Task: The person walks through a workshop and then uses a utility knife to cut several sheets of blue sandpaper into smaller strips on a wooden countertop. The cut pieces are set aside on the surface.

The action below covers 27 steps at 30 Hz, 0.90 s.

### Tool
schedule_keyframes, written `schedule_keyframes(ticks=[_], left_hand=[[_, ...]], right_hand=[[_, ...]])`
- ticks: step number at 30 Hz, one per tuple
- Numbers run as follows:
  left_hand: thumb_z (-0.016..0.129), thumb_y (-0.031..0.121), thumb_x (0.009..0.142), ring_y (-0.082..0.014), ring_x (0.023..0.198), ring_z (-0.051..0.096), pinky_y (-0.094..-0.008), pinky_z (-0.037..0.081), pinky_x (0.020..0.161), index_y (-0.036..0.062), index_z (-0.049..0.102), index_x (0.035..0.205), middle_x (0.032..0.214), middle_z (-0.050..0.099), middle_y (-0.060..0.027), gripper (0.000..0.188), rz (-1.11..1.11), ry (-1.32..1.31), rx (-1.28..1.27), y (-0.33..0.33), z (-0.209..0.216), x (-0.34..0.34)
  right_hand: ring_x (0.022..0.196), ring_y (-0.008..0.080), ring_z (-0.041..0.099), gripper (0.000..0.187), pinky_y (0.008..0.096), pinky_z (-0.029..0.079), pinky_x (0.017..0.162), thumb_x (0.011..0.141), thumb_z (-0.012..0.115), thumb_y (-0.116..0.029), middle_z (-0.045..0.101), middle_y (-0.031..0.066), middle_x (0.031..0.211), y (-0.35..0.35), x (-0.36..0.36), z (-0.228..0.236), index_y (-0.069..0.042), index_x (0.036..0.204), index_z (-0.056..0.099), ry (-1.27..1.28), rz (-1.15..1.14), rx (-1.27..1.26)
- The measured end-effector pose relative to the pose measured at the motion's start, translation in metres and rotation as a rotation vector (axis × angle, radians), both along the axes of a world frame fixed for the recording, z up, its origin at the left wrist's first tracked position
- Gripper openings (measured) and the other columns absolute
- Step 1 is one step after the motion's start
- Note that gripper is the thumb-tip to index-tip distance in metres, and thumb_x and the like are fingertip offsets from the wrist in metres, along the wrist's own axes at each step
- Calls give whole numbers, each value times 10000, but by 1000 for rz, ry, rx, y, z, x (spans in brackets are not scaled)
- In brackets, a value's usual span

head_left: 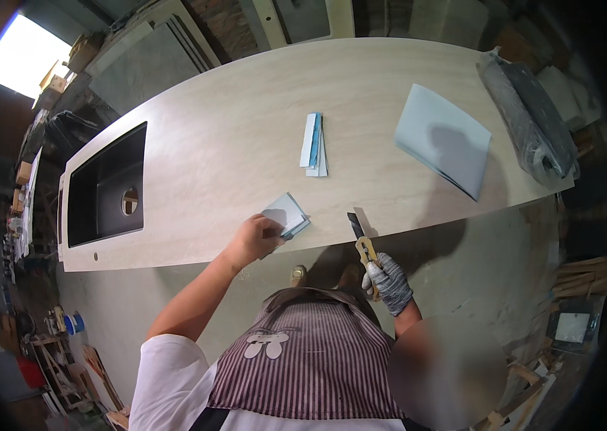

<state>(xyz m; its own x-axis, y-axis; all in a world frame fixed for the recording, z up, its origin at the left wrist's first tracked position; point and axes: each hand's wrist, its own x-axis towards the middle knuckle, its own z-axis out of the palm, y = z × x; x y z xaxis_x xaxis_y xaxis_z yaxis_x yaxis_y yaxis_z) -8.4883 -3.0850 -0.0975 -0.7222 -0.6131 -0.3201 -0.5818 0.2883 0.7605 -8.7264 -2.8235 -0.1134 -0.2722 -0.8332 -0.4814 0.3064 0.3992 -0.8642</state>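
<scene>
My bare left hand (250, 240) is at the front edge of a pale countertop (224, 122), its fingers closed on a small stack of light blue sheet pieces (286, 214). Whether the stack rests on the surface or is slightly lifted, I cannot tell. In a grey knitted glove, my right hand (390, 283) grips a utility knife (366, 251) with a yellowish handle. Its dark blade is out and points away from me over the counter's front edge. Farther back lie several narrow white and blue strips (311, 144). A larger folded light blue sheet (441, 133) lies to their right.
At the counter's left end is a dark rectangular sink (104, 190) with a round drain hole. A plastic-wrapped dark object (530, 115) lies on the right end. Slabs (145, 65) lean behind the counter. Wood pieces (584, 278) are stacked at the right.
</scene>
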Motion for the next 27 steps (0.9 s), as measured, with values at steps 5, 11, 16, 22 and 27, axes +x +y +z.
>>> schedule_keyframes(ticks=[5, 11, 16, 22, 27], left_hand=[[780, 36, 830, -169, 908, 679, -283, 553, 818, -48, 701, 1086, 985, 687, -84, 282, 118, 24, 300, -11, -3, 3], [764, 97, 861, -134, 863, 654, -300, 538, 758, -29, 724, 1054, 954, 712, -92, 234, 6, -72, -71, 3, 34, -19], [735, 91, 899, -130, 901, 652, -283, 527, 809, -26, 702, 1085, 955, 717, -68, 222, -124, 93, 518, 13, 33, -43], [759, 99, 875, -154, 919, 639, -292, 505, 862, -24, 682, 1100, 973, 705, -64, 267, -229, -38, 745, 21, 40, -87], [775, 115, 864, -161, 960, 624, -281, 497, 864, -29, 669, 1114, 1031, 693, -73, 308, -214, -99, 867, 21, 55, -108]], right_hand=[[542, 90, 564, 160, 238, 467, 510, 1024, 515, -231, 624, 30, 677, 6, -1, -14, -79, 1003, 559, 6, 17, -39], [586, 98, 593, 199, 262, 492, 550, 1018, 533, -247, 625, 28, 679, 14, -7, 1, -66, 950, 578, 92, 81, -24], [601, 190, 634, 205, 351, 510, 583, 973, 602, -206, 620, 83, 668, 16, -32, 12, -21, 888, 617, 471, 166, -170], [603, 284, 616, 191, 393, 493, 574, 943, 638, -192, 623, 126, 692, 29, -79, 31, -17, 867, 650, 656, 225, -247], [724, 366, 648, 225, 435, 534, 656, 919, 678, -217, 664, 183, 796, 31, -98, 32, 6, 945, 664, 815, 293, -350]])
